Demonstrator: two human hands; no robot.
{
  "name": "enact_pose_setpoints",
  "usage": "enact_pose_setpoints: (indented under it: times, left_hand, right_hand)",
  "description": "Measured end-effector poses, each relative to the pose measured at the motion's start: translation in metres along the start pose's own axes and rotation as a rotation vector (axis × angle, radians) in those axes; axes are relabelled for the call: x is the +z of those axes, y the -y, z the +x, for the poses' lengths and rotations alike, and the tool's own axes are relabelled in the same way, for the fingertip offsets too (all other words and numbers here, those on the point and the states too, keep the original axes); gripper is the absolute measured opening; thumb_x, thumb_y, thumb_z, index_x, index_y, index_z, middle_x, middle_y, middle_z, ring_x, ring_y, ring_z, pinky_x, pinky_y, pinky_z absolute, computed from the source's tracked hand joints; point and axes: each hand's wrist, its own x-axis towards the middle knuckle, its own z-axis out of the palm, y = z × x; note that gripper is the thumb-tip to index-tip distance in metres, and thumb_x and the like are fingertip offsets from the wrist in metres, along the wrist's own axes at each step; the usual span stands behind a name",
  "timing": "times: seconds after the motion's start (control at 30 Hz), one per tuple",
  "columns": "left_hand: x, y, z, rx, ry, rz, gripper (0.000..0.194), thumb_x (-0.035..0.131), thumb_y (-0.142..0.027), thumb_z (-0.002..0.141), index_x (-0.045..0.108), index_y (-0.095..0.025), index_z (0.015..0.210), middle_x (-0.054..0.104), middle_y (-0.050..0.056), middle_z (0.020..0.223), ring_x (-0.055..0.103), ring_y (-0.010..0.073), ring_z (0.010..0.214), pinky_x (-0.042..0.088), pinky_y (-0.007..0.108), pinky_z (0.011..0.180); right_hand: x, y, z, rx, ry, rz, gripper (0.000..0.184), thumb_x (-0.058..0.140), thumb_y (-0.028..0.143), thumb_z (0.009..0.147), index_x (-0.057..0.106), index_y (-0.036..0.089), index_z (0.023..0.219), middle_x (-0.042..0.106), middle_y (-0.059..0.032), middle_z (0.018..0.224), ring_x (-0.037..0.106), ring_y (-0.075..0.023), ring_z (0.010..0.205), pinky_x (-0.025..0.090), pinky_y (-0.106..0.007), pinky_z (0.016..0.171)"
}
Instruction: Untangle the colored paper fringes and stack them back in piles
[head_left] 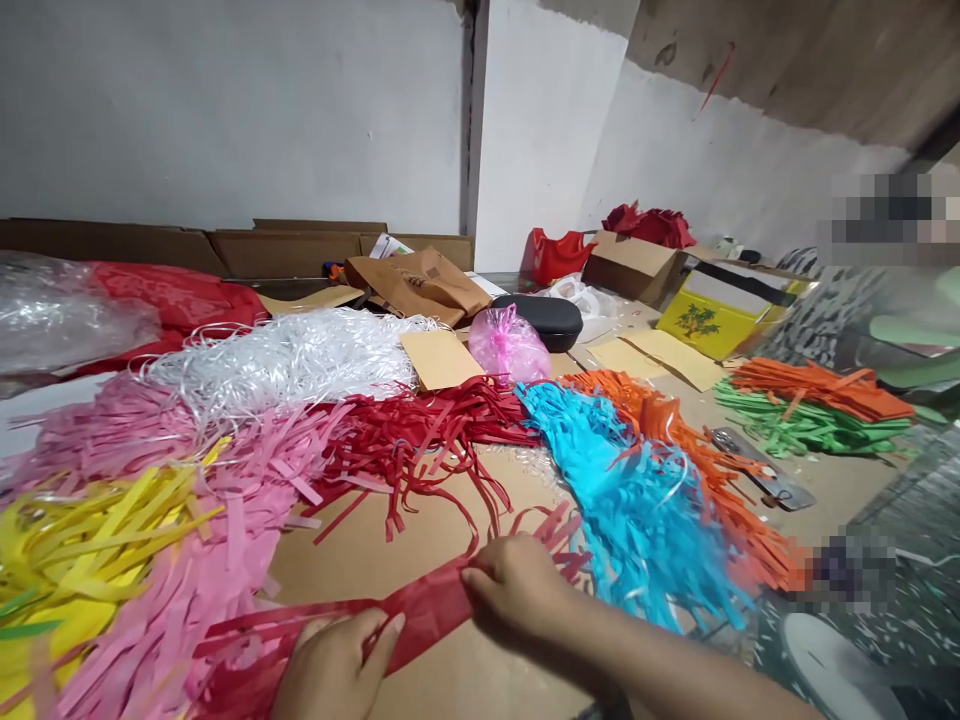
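A piece of red tissue paper (431, 612), cut into fringe at both ends, stretches between my two hands above the brown cardboard. My left hand (334, 665) pinches its uncut middle band near the bottom of the view. Further right, my right hand (517, 580) grips the other side of the band, with fringe strips sticking out past the fist. Just beyond lies a heap of dark red fringe (427, 425). Pink fringe (247, 490) is to the left of my hands, and blue fringe (626, 500) lies close by on the right.
Yellow fringe (97, 550) and shiny white strips (292, 360) lie left and behind. Orange fringe (697, 450) borders the blue. Further back are a black case (551, 320), a pink plastic bag (508, 345) and a yellow box (716, 310). Green fringe (814, 420) is at right.
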Motion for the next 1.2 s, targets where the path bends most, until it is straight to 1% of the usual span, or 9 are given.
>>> enact_pose_setpoints:
  times: [0.37, 0.53, 0.63, 0.7, 0.77, 0.9, 1.03, 1.13, 1.2]
  left_hand:
    - [-0.016, -0.014, 0.015, -0.096, 0.119, 0.109, 0.038, 0.037, -0.028, 0.097, 0.074, -0.019, 0.094, 0.081, 0.013, 0.095, 0.076, 0.0335, 0.095, 0.049, 0.039, 0.078]
    - [-0.014, -0.012, 0.014, -0.065, 0.093, 0.131, 0.035, 0.039, -0.027, 0.098, 0.073, -0.021, 0.092, 0.081, 0.009, 0.089, 0.076, 0.0285, 0.087, 0.048, 0.037, 0.077]
    - [-0.011, -0.01, 0.014, 0.01, -0.05, 0.152, 0.024, 0.047, -0.024, 0.096, 0.07, -0.022, 0.1, 0.077, 0.008, 0.1, 0.071, 0.0267, 0.098, 0.046, 0.039, 0.086]
    - [-0.008, -0.009, 0.013, 0.166, -0.174, 0.164, 0.023, 0.051, -0.015, 0.093, 0.07, -0.025, 0.102, 0.074, 0.007, 0.109, 0.065, 0.0261, 0.106, 0.043, 0.042, 0.093]
    - [-0.006, -0.008, 0.012, 0.363, -0.186, 0.16, 0.03, 0.051, -0.005, 0.088, 0.072, -0.027, 0.095, 0.074, 0.003, 0.104, 0.063, 0.0234, 0.103, 0.041, 0.043, 0.097]
    - [-0.009, -0.014, 0.004, 0.507, -0.092, 0.197, 0.024, 0.056, -0.01, 0.084, 0.073, -0.025, 0.093, 0.074, 0.001, 0.095, 0.063, 0.0237, 0.1, 0.029, 0.05, 0.112]
    - [-0.012, -0.024, -0.003, 0.411, -0.127, 0.29, 0.023, 0.058, -0.029, 0.085, 0.074, -0.019, 0.097, 0.074, 0.009, 0.096, 0.064, 0.0324, 0.099, 0.025, 0.062, 0.111]
    - [-0.009, -0.02, -0.002, 0.348, -0.178, 0.256, 0.022, 0.053, -0.017, 0.083, 0.073, -0.019, 0.092, 0.073, 0.007, 0.092, 0.065, 0.0303, 0.094, 0.032, 0.059, 0.105]
    - [-0.007, -0.01, 0.001, 0.334, -0.194, 0.224, 0.026, 0.05, -0.01, 0.083, 0.073, -0.021, 0.09, 0.073, 0.006, 0.092, 0.065, 0.0289, 0.095, 0.034, 0.056, 0.103]
  right_hand:
    - [0.003, 0.003, 0.013, 0.056, 0.011, -0.072, 0.019, 0.065, 0.036, 0.093, 0.08, 0.026, 0.091, 0.08, -0.0036, 0.086, 0.072, -0.0211, 0.078, 0.035, -0.028, 0.061]
    - [0.002, 0.004, 0.014, 0.059, 0.01, -0.082, 0.019, 0.065, 0.038, 0.094, 0.079, 0.026, 0.09, 0.08, -0.0034, 0.085, 0.072, -0.0219, 0.077, 0.034, -0.028, 0.06]
    - [0.001, 0.006, 0.014, 0.071, -0.027, -0.101, 0.018, 0.068, 0.037, 0.091, 0.076, 0.022, 0.097, 0.078, -0.0073, 0.092, 0.07, -0.0252, 0.083, 0.04, -0.031, 0.067]
    - [0.0, 0.005, 0.012, -0.021, -0.127, -0.173, 0.021, 0.067, 0.032, 0.092, 0.071, 0.019, 0.108, 0.075, -0.0131, 0.108, 0.066, -0.0295, 0.099, 0.042, -0.038, 0.083]
    - [-0.001, 0.002, 0.008, -0.318, -0.2, -0.251, 0.02, 0.063, 0.026, 0.093, 0.068, 0.019, 0.111, 0.071, -0.0135, 0.114, 0.061, -0.0297, 0.107, 0.037, -0.046, 0.098]
    - [-0.004, -0.012, 0.007, -0.842, -0.083, -0.31, 0.014, 0.056, 0.025, 0.098, 0.067, 0.019, 0.092, 0.071, -0.0056, 0.088, 0.061, -0.0207, 0.086, 0.038, -0.04, 0.096]
    - [-0.006, -0.023, 0.019, -0.766, -0.002, -0.156, 0.016, 0.055, 0.021, 0.1, 0.066, 0.018, 0.089, 0.074, -0.0036, 0.09, 0.065, -0.0168, 0.084, 0.04, -0.032, 0.088]
    - [-0.005, -0.026, 0.025, -0.691, 0.033, -0.038, 0.01, 0.064, 0.028, 0.096, 0.066, 0.019, 0.1, 0.074, -0.0031, 0.098, 0.067, -0.0173, 0.091, 0.039, -0.033, 0.093]
    - [-0.003, -0.027, 0.027, -0.68, 0.029, -0.067, 0.03, 0.075, 0.041, 0.088, 0.067, 0.018, 0.106, 0.074, -0.0059, 0.102, 0.066, -0.0216, 0.096, 0.039, -0.036, 0.094]
